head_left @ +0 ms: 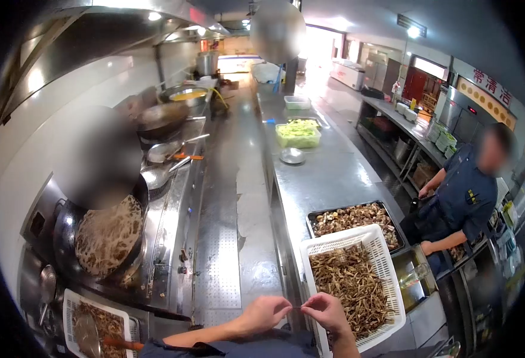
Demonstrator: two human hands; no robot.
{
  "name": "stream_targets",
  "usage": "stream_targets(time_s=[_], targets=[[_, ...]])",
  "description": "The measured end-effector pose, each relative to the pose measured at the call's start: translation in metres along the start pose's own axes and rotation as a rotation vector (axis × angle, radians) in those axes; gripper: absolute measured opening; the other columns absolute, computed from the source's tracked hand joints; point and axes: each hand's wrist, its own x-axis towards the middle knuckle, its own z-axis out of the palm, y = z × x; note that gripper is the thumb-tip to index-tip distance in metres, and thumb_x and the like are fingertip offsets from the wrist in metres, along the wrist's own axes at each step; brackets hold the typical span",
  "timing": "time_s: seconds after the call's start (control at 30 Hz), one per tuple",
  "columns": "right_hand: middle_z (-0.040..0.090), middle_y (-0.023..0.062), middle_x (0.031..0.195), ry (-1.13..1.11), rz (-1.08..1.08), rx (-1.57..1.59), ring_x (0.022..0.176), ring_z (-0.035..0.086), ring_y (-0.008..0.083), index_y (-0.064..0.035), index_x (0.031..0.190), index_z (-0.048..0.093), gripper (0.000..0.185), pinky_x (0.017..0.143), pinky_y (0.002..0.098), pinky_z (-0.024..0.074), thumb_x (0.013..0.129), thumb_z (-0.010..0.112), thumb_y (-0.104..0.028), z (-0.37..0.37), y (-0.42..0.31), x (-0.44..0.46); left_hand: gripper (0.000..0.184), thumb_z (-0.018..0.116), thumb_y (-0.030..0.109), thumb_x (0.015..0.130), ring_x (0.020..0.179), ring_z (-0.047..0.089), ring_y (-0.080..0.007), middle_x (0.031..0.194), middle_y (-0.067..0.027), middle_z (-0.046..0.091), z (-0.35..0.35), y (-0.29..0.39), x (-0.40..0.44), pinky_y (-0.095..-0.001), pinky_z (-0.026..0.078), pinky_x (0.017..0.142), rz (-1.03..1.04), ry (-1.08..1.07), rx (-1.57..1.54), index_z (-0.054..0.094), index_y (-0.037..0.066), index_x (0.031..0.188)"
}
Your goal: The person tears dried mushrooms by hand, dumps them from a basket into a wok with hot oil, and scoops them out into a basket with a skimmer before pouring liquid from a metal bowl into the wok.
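My left hand [266, 312] is held low in front of me with thumb and fingertips pinched together. Facing it, my right hand [328, 312] makes a similar pinch, the two sets of fingertips a small gap apart. Anything between the fingers is too small to make out. Close to my right hand is a white plastic basket [305, 250] on the steel counter, filled with brown strips that look like sliced mushrooms [355, 286]. Behind the basket lies a dark tray [314, 213] of chunkier brown and pale pieces [358, 219].
To the left, a large wok [65, 238] holds foamy brown liquid. Below it sits another white basket [70, 325] with a ladle [89, 334] across it. A container of green vegetables [298, 138] and a metal bowl [292, 156] stand farther along the counter. A co-worker [468, 191] stands at right.
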Motion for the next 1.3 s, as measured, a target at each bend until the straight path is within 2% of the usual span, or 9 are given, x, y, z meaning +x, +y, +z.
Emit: stream_targets(time_s=[0.2, 0.43, 0.8, 0.93, 1.07, 1.13, 1.17, 1.2, 1.3], targets=[[0.077, 0.0031, 0.088, -0.005, 0.067, -0.031, 0.081, 0.070, 0.0093, -0.0030, 0.099, 0.078, 0.023, 0.075, 0.0253, 0.0569, 0.086, 0.089, -0.017, -0.024, -0.004, -0.010, 0.021, 0.071, 0.022, 0.101, 0.074, 0.071, -0.0258, 0.086, -0.0162, 0.075, 0.009, -0.003, 0.001, -0.0390, 0.056, 0.071, -0.079, -0.051, 0.003, 0.077, 0.003, 0.108], [0.078, 0.0036, 0.091, 0.062, -0.014, -0.177, 0.083, 0.070, 0.0120, -0.0074, 0.103, 0.078, 0.031, 0.078, 0.0286, 0.0559, 0.086, 0.088, -0.031, -0.049, -0.010, -0.026, 0.022, 0.070, 0.020, 0.103, 0.088, 0.078, -0.0182, 0.095, -0.0115, 0.080, 0.022, -0.014, 0.015, -0.0314, 0.061, 0.081, -0.164, -0.160, 0.042, 0.074, 0.001, 0.113], [0.078, 0.0067, 0.100, 0.145, 0.002, -0.102, 0.094, 0.072, 0.0151, -0.0053, 0.110, 0.075, 0.023, 0.085, 0.0328, 0.0570, 0.091, 0.079, -0.017, -0.091, 0.037, -0.072, 0.012, 0.076, 0.007, 0.096, 0.085, 0.078, -0.0160, 0.094, -0.0097, 0.080, 0.071, 0.009, 0.068, -0.0291, 0.061, 0.080, 0.146, -0.176, 0.006, 0.076, 0.001, 0.106], [0.078, 0.0083, 0.100, 0.263, 0.125, -0.054, 0.093, 0.073, 0.0182, -0.0058, 0.107, 0.075, 0.020, 0.084, 0.0332, 0.0569, 0.092, 0.079, -0.018, -0.116, 0.047, -0.083, 0.011, 0.078, 0.006, 0.093, 0.088, 0.079, -0.0182, 0.094, -0.0102, 0.080, 0.094, 0.027, 0.100, -0.0304, 0.061, 0.081, 0.270, -0.282, 0.168, 0.078, 0.003, 0.104], [0.076, 0.0050, 0.094, 0.412, 0.107, -0.091, 0.088, 0.071, 0.0132, -0.0062, 0.106, 0.076, 0.015, 0.081, 0.0304, 0.0563, 0.093, 0.078, -0.014, -0.145, 0.060, -0.096, 0.012, 0.078, 0.008, 0.092, 0.085, 0.077, -0.0209, 0.092, -0.0102, 0.078, 0.131, 0.020, 0.146, -0.0319, 0.060, 0.079, 0.349, -0.423, 0.154, 0.078, 0.004, 0.104], [0.076, 0.0103, 0.101, 0.472, 0.181, -0.173, 0.093, 0.073, 0.0244, -0.0077, 0.110, 0.074, 0.021, 0.085, 0.0376, 0.0572, 0.093, 0.077, -0.020, -0.153, 0.079, -0.106, 0.011, 0.076, 0.008, 0.094, 0.084, 0.075, -0.0224, 0.098, -0.0099, 0.076, 0.152, 0.014, 0.172, -0.0348, 0.058, 0.075, 0.407, -0.468, 0.248, 0.078, 0.008, 0.105], [0.071, 0.0137, 0.114, 0.518, 0.246, -0.252, 0.106, 0.070, 0.0284, -0.0072, 0.115, 0.071, 0.026, 0.093, 0.0399, 0.0550, 0.092, 0.076, -0.020, -0.157, 0.094, -0.112, 0.012, 0.076, 0.009, 0.093, 0.083, 0.075, -0.0231, 0.098, -0.0101, 0.076, 0.161, 0.008, 0.189, -0.0355, 0.059, 0.074, 0.398, -0.501, 0.346, 0.078, 0.009, 0.105], [0.064, 0.0153, 0.128, 0.637, 0.304, -0.451, 0.126, 0.060, 0.0331, -0.0079, 0.121, 0.070, 0.035, 0.104, 0.0445, 0.0496, 0.090, 0.078, -0.022, -0.156, 0.094, -0.122, 0.013, 0.076, 0.009, 0.093, 0.082, 0.075, -0.0238, 0.097, -0.0102, 0.075, 0.169, -0.004, 0.205, -0.0362, 0.059, 0.074, 0.388, -0.546, 0.443, 0.077, 0.010, 0.105], [0.059, 0.0149, 0.140, 0.851, 0.435, -0.875, 0.140, 0.048, 0.0367, -0.0086, 0.126, 0.070, 0.046, 0.114, 0.0466, 0.0438, 0.086, 0.082, -0.026, -0.154, 0.121, -0.143, 0.015, 0.077, 0.017, 0.092, 0.081, 0.074, -0.0291, 0.095, -0.0111, 0.074, 0.185, -0.045, 0.249, -0.0411, 0.059, 0.070, 0.492, -0.478, 0.397, 0.076, 0.011, 0.105]])
